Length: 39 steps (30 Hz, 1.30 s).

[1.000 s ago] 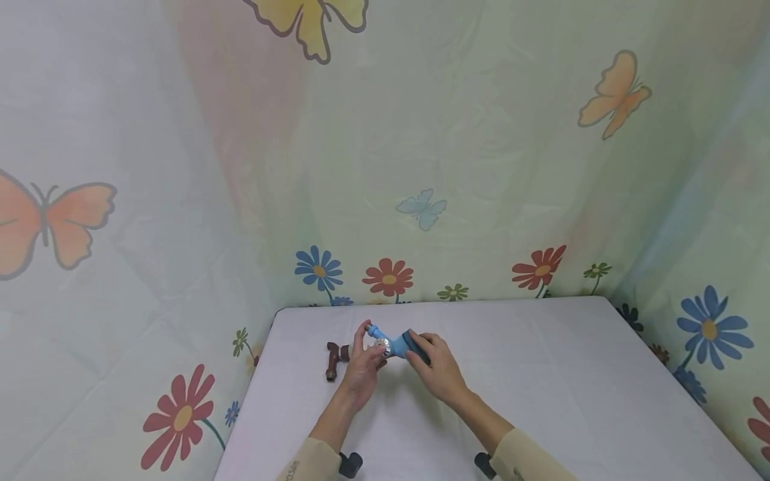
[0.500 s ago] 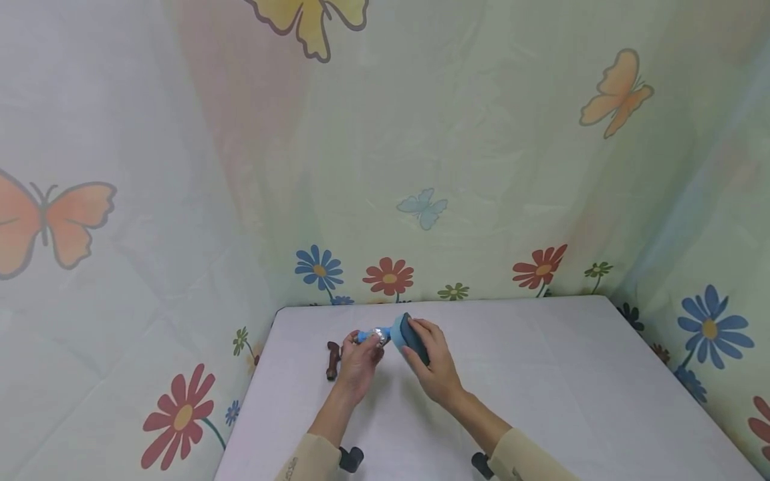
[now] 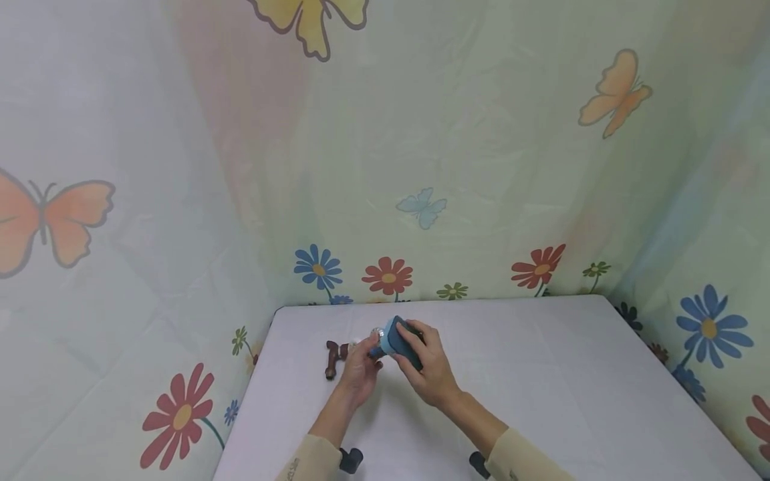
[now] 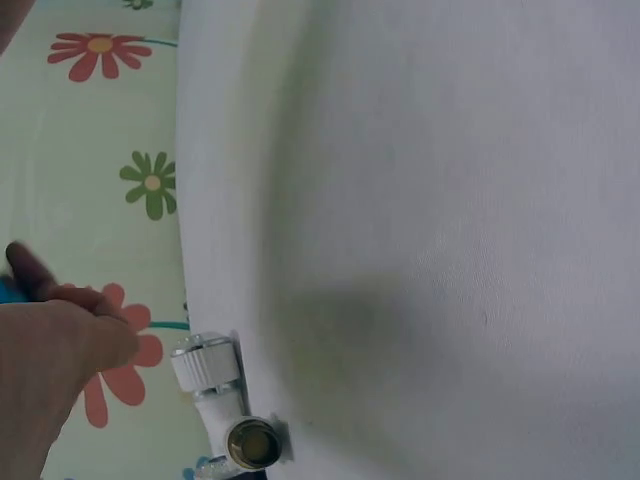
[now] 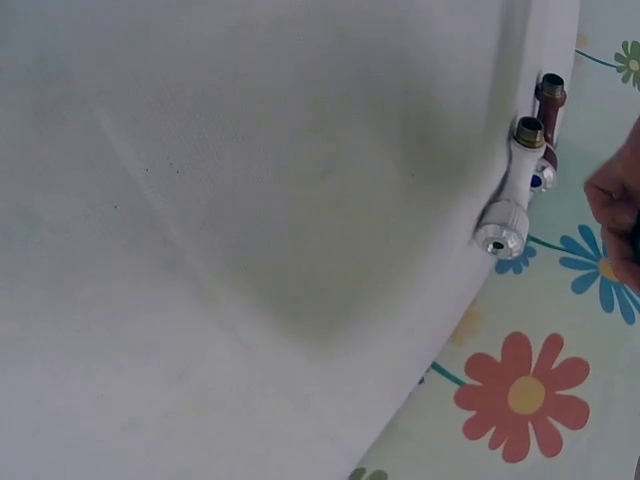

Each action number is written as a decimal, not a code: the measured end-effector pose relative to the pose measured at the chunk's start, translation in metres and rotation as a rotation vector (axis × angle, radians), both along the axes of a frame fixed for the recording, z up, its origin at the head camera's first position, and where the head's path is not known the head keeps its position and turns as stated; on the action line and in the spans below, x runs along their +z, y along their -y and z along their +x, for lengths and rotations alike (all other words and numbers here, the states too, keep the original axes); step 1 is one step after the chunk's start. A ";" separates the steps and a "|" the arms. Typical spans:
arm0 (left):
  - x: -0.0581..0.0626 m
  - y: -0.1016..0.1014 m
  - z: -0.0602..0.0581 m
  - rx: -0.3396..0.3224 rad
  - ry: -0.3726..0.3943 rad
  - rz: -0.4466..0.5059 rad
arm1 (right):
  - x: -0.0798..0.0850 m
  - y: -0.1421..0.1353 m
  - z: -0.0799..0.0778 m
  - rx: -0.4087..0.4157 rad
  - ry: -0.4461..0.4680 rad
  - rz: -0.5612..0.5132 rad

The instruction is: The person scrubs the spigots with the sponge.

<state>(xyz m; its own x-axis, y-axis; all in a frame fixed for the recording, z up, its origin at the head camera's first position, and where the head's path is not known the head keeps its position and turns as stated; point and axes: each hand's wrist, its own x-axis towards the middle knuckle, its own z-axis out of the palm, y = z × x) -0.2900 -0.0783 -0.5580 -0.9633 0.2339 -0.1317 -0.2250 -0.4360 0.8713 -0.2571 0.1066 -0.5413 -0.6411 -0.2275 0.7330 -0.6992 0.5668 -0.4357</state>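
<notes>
In the head view my left hand [image 3: 359, 374] holds a light blue tap with a shiny silver knob [image 3: 377, 332]. Its fingers cover most of the blue body. My right hand [image 3: 436, 374] grips a thick block, dark blue with a light blue layer, that looks like a sponge [image 3: 404, 344]. The sponge's light blue side overlaps the tap, above the table. Left of the hands a brown tap [image 3: 331, 361] lies on the table. Beside it is a white valve [image 5: 520, 180] with a ribbed round handle and a brass threaded end, mostly behind my left hand in the head view.
A white-covered table [image 3: 541, 374] spreads beneath the hands, widest on the right. Curtain walls [image 3: 511, 167] printed with flowers and butterflies stand along its back and sides. Dark camera mounts [image 3: 351, 462] sit by the wrists.
My left hand has turned the blue tap, and its narrow end no longer points up. My right hand has moved the sponge slightly left and tilted it against the tap. The brown tap stays put.
</notes>
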 end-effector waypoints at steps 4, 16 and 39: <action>0.001 0.002 0.002 -0.121 -0.001 -0.084 | 0.000 -0.003 -0.003 0.007 -0.001 0.005; 0.004 -0.002 0.005 -0.192 -0.044 -0.084 | -0.007 -0.019 -0.012 -0.110 -0.016 0.097; 0.002 0.006 0.002 -0.114 -0.055 0.054 | -0.010 -0.007 0.002 0.088 0.030 0.039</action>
<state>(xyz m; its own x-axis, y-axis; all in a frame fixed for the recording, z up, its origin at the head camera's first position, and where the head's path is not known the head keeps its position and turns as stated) -0.2875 -0.0844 -0.5556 -0.9354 0.3479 -0.0633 -0.2281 -0.4568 0.8599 -0.2554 0.1132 -0.5517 -0.6390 -0.3117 0.7032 -0.7339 0.5207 -0.4361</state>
